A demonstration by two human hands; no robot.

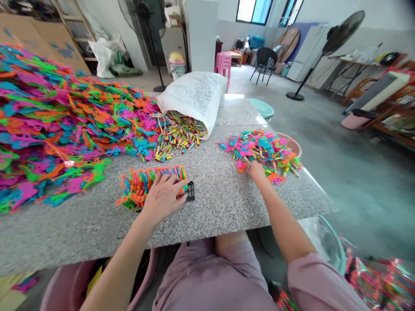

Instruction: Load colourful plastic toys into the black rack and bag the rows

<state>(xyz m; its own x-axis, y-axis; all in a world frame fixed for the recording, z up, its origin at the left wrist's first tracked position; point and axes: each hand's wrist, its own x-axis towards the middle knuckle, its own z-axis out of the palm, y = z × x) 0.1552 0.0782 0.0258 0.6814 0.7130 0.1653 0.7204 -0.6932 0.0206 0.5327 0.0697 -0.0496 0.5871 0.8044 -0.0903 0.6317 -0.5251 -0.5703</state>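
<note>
My left hand (164,193) lies over a tight row of bright plastic pieces (136,188) standing in a black rack (191,191). Its fingers stretch across their tops, with the thumb toward the rack's bare right end. On the right, my right hand (257,171) reaches to the near edge of a loose pile of coloured plastic pieces (259,149), some with small striped tubes among them. Those fingers are closed together. A small tube shows by the fingertips, but what they grip is not clear.
A large heap of coloured plastic pieces (58,116) covers the table's left side. Small striped tubes (181,134) spill from a white sack (197,95) at the back. Basins stand around the speckled table (214,207), including a pink one (293,147) beyond its right edge.
</note>
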